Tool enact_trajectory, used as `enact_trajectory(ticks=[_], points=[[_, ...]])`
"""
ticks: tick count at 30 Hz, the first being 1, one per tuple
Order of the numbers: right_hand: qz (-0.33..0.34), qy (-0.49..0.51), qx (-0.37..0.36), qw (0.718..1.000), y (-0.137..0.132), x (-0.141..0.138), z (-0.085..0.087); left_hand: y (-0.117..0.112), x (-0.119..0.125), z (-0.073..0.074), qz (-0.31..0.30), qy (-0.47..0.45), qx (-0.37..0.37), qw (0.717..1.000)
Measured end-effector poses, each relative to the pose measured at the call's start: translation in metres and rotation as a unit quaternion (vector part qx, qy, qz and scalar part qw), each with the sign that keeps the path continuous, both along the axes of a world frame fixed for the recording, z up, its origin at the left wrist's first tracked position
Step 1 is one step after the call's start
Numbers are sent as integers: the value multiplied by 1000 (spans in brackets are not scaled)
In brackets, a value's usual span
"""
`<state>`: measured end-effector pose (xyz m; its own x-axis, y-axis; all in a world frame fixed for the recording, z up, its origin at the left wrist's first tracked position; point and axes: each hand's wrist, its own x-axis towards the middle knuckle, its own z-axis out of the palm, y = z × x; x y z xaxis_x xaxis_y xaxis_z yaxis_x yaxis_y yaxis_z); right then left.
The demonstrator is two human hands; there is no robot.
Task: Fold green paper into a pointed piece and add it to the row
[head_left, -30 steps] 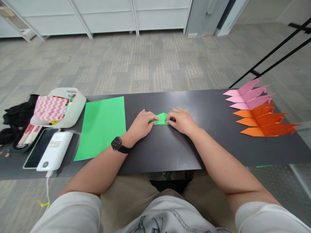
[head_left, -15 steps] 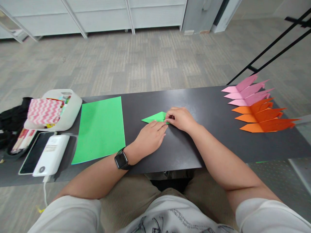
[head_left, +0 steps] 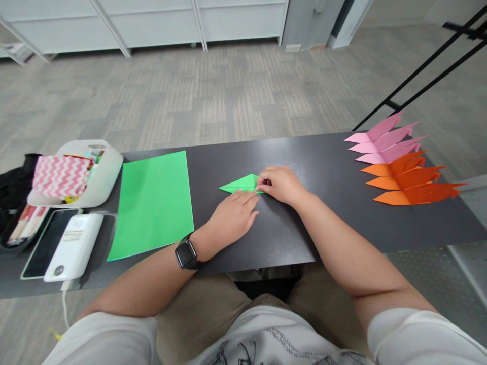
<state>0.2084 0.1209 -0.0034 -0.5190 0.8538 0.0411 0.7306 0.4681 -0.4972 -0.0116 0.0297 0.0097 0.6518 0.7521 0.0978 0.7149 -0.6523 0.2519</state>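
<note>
Centrally, a folded green paper (head_left: 239,184) lies on the dark table (head_left: 304,157), its point toward the left. The left hand (head_left: 233,218) is spread nearly flat, fingertips on the paper's near edge, gripping nothing. The right hand (head_left: 280,184) is curled, thumb and fingertips pinching the paper's right part. A green sheet (head_left: 154,203) lies left of it.

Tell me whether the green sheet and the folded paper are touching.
Apart. The head view shows bare table between the right edge of the green sheet and the left tip of the folded paper.
</note>
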Motion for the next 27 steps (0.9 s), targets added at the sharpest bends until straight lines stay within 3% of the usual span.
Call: enact_trajectory(ticks=[8,12,27], points=[[5,-2,7,1000,-1,0,1,2,-3,6,0,-12,13,1000],[7,11,8,1000,-1,1,-1,-2,-3,3,13,12,44,999],[9,32,-6,999,-1,3,1,0,-5,-2,-6,28,37,999]])
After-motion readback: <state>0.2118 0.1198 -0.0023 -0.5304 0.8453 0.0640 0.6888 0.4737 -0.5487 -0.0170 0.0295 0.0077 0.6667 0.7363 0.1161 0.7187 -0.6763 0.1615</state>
